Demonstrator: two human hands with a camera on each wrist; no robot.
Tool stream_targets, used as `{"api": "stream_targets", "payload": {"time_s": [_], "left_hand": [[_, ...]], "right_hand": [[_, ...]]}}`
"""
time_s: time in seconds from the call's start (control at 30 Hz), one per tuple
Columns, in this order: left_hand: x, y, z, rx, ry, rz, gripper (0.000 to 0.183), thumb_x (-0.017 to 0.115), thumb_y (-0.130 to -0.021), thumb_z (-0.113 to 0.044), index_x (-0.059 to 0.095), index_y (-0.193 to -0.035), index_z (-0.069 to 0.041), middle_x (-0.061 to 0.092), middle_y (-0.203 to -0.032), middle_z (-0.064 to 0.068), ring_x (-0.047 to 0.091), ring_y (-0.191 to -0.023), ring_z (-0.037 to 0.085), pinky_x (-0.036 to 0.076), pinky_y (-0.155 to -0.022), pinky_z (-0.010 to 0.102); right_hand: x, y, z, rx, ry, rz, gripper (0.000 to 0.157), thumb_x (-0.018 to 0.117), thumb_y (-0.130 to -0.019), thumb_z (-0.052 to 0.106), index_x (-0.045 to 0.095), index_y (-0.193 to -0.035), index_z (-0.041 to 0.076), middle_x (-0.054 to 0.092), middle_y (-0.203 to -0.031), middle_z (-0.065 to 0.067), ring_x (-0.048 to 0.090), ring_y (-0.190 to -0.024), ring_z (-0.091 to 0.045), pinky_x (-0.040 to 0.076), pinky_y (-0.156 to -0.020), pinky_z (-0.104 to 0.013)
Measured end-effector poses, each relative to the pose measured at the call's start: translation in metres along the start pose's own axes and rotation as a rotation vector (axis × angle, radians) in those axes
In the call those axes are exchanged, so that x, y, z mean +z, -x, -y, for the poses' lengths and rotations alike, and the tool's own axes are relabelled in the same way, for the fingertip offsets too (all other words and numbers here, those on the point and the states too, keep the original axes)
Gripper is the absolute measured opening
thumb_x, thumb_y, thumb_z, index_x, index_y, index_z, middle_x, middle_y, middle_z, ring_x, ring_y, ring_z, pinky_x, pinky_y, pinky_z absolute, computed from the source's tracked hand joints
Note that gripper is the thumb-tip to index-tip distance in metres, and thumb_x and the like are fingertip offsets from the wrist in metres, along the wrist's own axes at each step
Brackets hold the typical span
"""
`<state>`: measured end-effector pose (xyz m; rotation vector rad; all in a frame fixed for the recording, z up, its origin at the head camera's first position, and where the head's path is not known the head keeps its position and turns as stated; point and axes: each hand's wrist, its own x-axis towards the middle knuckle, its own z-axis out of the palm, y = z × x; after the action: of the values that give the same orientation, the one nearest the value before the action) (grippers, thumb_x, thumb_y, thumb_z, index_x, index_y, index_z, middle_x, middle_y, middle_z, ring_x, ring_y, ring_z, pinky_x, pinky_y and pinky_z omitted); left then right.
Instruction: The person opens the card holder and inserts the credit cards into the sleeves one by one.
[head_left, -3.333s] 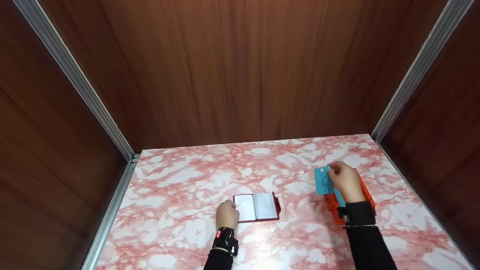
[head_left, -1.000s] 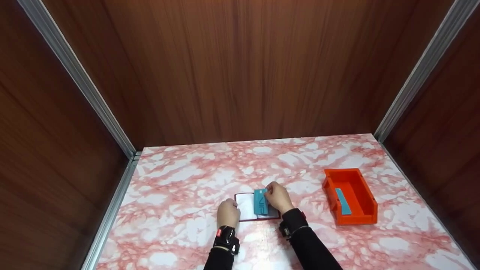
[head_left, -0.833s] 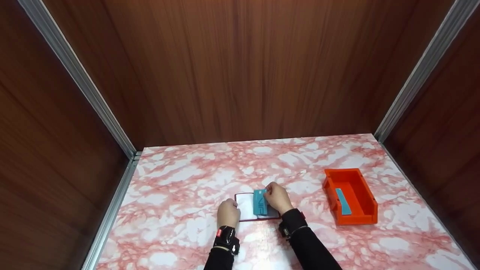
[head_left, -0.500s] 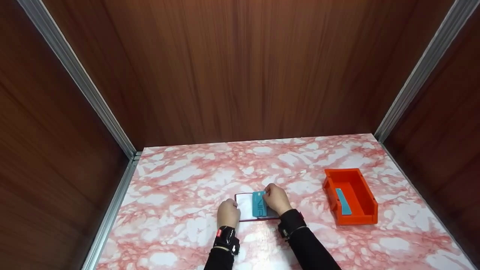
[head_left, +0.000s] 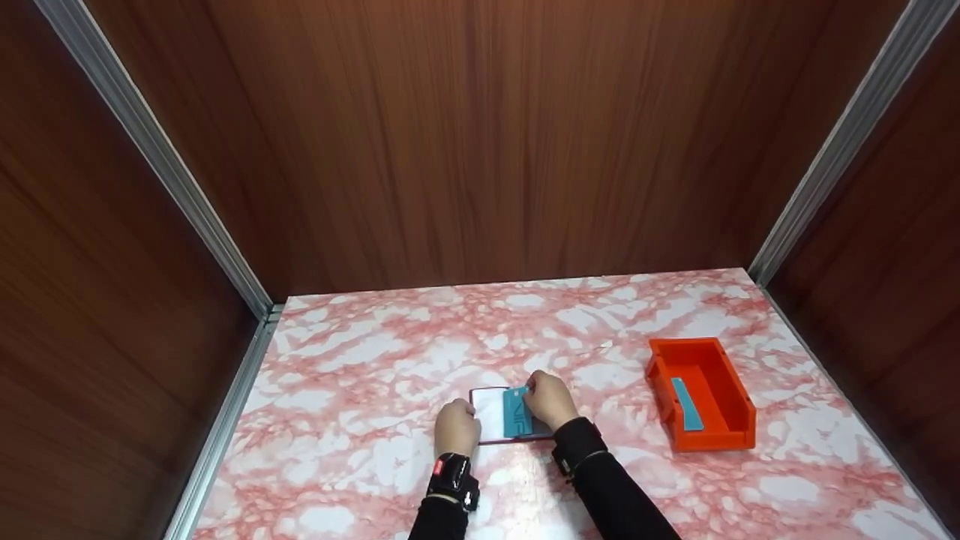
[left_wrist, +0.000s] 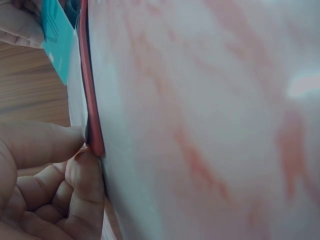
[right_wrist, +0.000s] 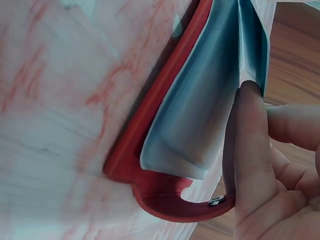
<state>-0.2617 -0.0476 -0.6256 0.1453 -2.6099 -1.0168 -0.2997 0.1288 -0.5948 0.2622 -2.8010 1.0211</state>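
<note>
My left hand [head_left: 456,427] pinches the book's [head_left: 490,415] edge, my right hand [head_left: 552,400] the card [head_left: 515,414] over it; the bin's [head_left: 712,440] well apart.

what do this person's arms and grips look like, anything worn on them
The left sleeve and right sleeve are black. The left grip and right grip wear no gloves. Each wrist has a black band; the left one is glossy with a small red patch.
</note>
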Motion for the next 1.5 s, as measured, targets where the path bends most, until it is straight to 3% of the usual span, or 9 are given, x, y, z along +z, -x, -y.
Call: {"api": "stream_targets", "payload": {"time_s": [0.33, 0.93, 1.5], "left_hand": [[0.001, 0.0, 0.0, -0.012, 0.021, 0.004, 0.012, 0.068, -0.068, 0.007, 0.065, -0.075, -0.002, 0.062, -0.069, 0.008, 0.063, -0.071, 0.033, 0.05, -0.07, 0.045], [0.0, 0.001, 0.001, -0.007, 0.002, 0.008, 0.011, 0.069, -0.069, 0.007, 0.066, -0.076, -0.002, 0.061, -0.068, 0.008, 0.063, -0.071, 0.033, 0.05, -0.07, 0.045], [-0.002, 0.001, -0.002, -0.019, 0.01, 0.007, 0.013, 0.072, -0.069, 0.005, 0.065, -0.075, -0.002, 0.061, -0.069, 0.008, 0.063, -0.071, 0.032, 0.049, -0.07, 0.044]], "right_hand": [[0.004, 0.0, 0.002, 0.021, 0.016, 0.018, 0.008, 0.069, -0.081, 0.0, 0.063, -0.087, -0.003, 0.063, -0.076, -0.012, 0.06, -0.071, -0.029, 0.05, -0.07, -0.044], [0.007, 0.004, 0.007, 0.028, 0.051, 0.045, 0.027, 0.068, -0.078, 0.002, 0.067, -0.104, -0.006, 0.067, -0.084, -0.017, 0.065, -0.082, -0.034, 0.051, -0.077, -0.047], [0.014, 0.005, 0.011, 0.015, 0.07, 0.052, 0.028, 0.069, -0.077, 0.001, 0.066, -0.103, -0.007, 0.068, -0.09, -0.022, 0.065, -0.088, -0.04, 0.051, -0.08, -0.048]]}}
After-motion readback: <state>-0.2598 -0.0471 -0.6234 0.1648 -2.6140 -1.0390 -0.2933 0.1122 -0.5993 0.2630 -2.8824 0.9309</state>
